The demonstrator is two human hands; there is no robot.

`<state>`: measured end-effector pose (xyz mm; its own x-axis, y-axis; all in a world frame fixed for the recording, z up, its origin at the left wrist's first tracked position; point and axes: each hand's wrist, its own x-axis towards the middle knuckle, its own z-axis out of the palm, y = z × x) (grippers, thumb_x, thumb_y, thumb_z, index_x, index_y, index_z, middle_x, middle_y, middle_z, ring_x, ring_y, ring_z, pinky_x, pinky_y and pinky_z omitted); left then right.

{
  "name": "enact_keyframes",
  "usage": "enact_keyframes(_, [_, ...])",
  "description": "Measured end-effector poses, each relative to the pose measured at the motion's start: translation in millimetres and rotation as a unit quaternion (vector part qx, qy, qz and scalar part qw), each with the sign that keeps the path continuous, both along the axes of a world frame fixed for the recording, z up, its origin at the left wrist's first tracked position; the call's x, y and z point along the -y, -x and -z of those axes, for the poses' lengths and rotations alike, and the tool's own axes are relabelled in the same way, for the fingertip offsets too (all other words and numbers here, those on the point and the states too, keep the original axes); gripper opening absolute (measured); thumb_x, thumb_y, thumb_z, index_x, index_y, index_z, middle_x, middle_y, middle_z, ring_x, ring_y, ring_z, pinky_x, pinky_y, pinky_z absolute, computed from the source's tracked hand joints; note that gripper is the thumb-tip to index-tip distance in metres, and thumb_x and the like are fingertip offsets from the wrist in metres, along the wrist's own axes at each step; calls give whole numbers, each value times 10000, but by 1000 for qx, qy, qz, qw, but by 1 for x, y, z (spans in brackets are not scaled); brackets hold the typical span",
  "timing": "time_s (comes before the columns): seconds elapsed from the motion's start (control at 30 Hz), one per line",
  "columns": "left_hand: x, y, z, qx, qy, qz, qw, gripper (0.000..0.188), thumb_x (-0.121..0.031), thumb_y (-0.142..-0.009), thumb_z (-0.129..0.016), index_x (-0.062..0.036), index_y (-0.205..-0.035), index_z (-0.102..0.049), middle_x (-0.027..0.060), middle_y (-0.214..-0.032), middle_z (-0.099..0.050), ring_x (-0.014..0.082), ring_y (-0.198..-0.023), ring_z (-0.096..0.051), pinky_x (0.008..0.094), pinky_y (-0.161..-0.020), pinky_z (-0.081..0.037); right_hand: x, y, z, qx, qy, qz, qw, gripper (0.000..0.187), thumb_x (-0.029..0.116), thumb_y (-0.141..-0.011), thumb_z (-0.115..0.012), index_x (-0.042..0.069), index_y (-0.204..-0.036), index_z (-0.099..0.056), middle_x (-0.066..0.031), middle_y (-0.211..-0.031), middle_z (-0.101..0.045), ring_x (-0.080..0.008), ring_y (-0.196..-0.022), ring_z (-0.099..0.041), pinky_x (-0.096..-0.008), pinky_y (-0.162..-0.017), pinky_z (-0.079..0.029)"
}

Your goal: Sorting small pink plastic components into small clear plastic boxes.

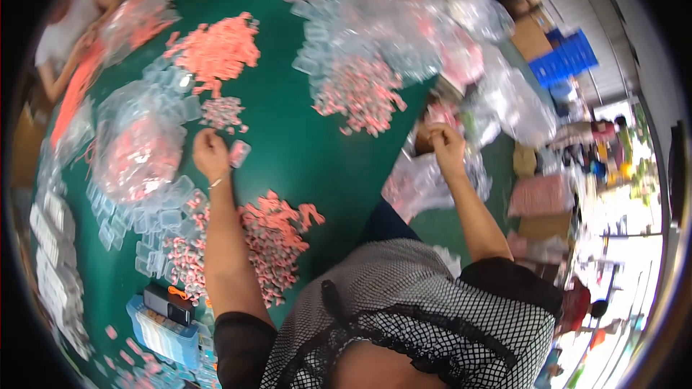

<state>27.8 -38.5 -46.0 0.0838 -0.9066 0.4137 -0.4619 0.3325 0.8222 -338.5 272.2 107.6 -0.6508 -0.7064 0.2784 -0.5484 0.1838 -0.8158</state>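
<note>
Your left hand (210, 151): fingers curled, can't tell if anything's in them. Your right hand (448, 145): fingers bent, raised well apart from the left, off past the table edge; grip also can't tell.

Small pile of grey-pink pieces (222, 113) just beyond your left hand; small clear case with pink inside (239, 153) just right of it, on the green table (288, 151). Coral heap (220, 47) farther beyond that pile. Clear bag of pink pieces (137, 148) left of your left hand, clear boxes around it. Mixed coral-and-grey heap (274, 245) nearer you, beside the left forearm. Bigger grey-pink heap (360, 94) beyond and between both hands. Large plastic bags (404, 25) past that. Pinkish plastic bag (414, 187) below-left of your right hand. Co-worker (76, 32) far left beyond your left hand.
</note>
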Motion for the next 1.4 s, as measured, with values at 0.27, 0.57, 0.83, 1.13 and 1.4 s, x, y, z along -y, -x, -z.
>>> enact_keyframes(0.27, [12,16,26,3,-19,34,999,153,-108,-822,-570,-42,-930,-655,106,-837,-664,208,-699,-613,329,-663,-491,-141,68,108,211,-115,252,937,163,70,-872,-512,16,-853,-665,-24,-667,-600,-80,-605,-550,-240,-541,-446])
enact_keyframes(0.57, [-1,-5,-3,25,17,-34,999,111,-51,-749,-589,-53,-832,-663,101,-782,-647,220,-717,-633,336,-673,-510,-197,52,261,504,-258,-147,811,317,346,-899,-484,77,-964,-640,-148,-896,-653,-315,-786,-613,-441,-747,-502])
enact_keyframes(0.83, [-22,2,-20,40,4,-69,997,100,-92,-736,-551,-56,-785,-631,151,-800,-641,352,-774,-616,445,-698,-487,-82,58,299,730,-196,-109,646,224,360,-938,-449,176,-927,-576,37,-700,-496,-122,-584,-482,-267,-561,-488])
enact_keyframes(1.13, [-19,12,-25,18,0,-64,998,84,-83,-729,-547,-59,-775,-613,126,-767,-622,332,-767,-597,430,-689,-450,-40,81,298,607,-273,-212,716,213,331,-919,-465,156,-925,-587,14,-712,-522,-145,-599,-509,-289,-563,-492])
enact_keyframes(1.4, [-16,16,-21,29,4,-71,997,98,-90,-711,-535,-72,-771,-610,99,-763,-616,302,-784,-590,424,-685,-429,-19,82,296,485,-355,-296,743,205,305,-902,-479,138,-924,-596,-6,-722,-545,-165,-612,-532,-309,-565,-495])
